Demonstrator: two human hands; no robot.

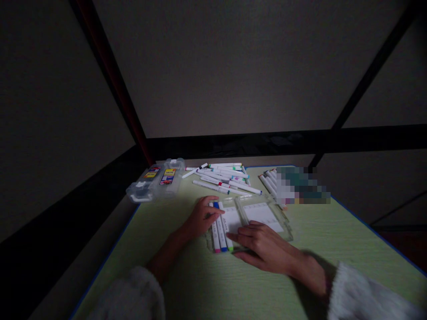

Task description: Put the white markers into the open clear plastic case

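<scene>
A clear plastic marker case (287, 226) lies opened flat on the table, with white sheets in its two halves. Three white markers (222, 231) with pink, blue and green ends stand side by side in its left half. My left hand (203, 215) rests at the case's left edge, its fingers reaching over the upper ends of those markers. From the right, my right hand (262, 244) extends its fingers over the case, with a fingertip at the green-ended marker. Fingers on both hands are stretched out, and neither grips anything that I can see.
Behind the case lies a loose pile of white markers (230, 175). Two clear plastic cases (170, 189) with labels sit at the back left. More markers (268, 182) lie at the right beside a pixelated patch. The green table (187, 284) has a blue edge; walls stand behind.
</scene>
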